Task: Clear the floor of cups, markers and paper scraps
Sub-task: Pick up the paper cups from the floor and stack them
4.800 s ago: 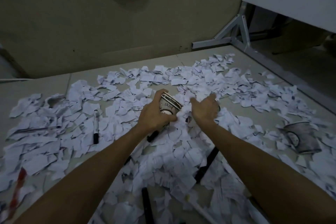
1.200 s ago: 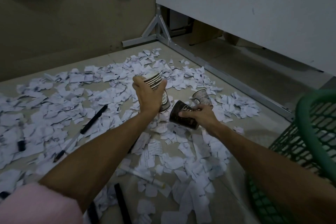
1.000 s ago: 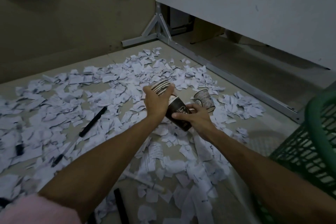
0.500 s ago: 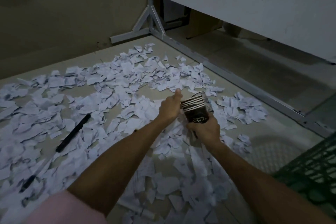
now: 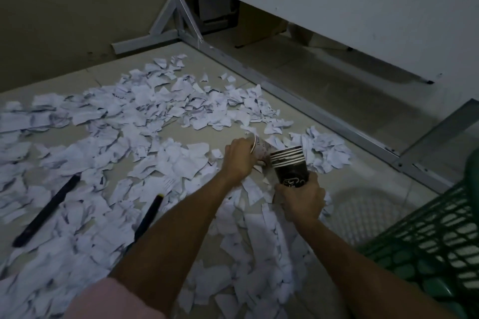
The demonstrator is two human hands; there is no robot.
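My right grip [image 5: 300, 201] is wrapped around the base of the upright stack of dark cups [image 5: 290, 163]. Just left of that stack, my left grip [image 5: 239, 158] clasps a pale cup [image 5: 260, 149] lying on its side. Paper scraps [image 5: 145, 111] and two black markers [image 5: 46, 212] litter the floor [image 5: 298, 111] farther left of it.

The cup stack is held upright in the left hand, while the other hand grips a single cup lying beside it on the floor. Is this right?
Not quite. The head view shows the cup stack upright in the right hand; the left hand grips the single cup lying beside it. The rest holds.
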